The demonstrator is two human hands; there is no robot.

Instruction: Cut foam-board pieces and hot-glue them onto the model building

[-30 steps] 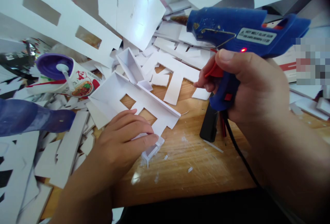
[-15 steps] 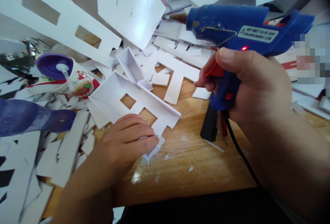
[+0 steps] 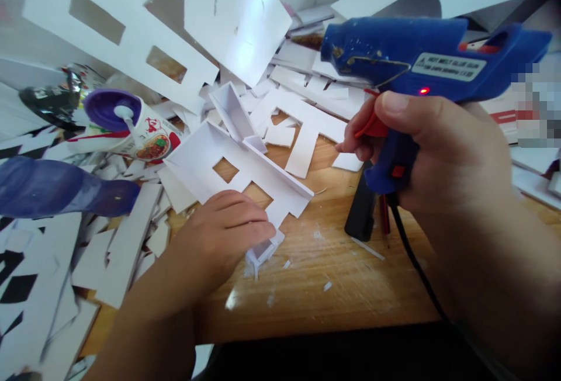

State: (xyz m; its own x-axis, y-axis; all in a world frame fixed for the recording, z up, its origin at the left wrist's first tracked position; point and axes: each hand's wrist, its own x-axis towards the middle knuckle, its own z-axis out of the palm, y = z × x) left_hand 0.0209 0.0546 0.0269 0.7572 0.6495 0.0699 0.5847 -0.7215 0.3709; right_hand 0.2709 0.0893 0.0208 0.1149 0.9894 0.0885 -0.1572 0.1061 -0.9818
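Observation:
In my right hand is a blue hot glue gun with a red trigger and a lit red light. Its nozzle points left, above the table and apart from the work. My left hand rests on a white foam board model piece with upright edge walls and two square window holes. Those fingers curl over its near end, where a small box-like part shows beneath them. The fingertips on the far side of that part are hidden.
White board scraps crowd the left and back. A paper noodle cup with a purple lid-like piece leans at left, near a blue-purple translucent bottle. A black-handled tool lies under the glue gun, whose black cord runs down right.
The view has shifted a little, so most things appear farther right. Both hands keep their holds, and the model piece stays on the table.

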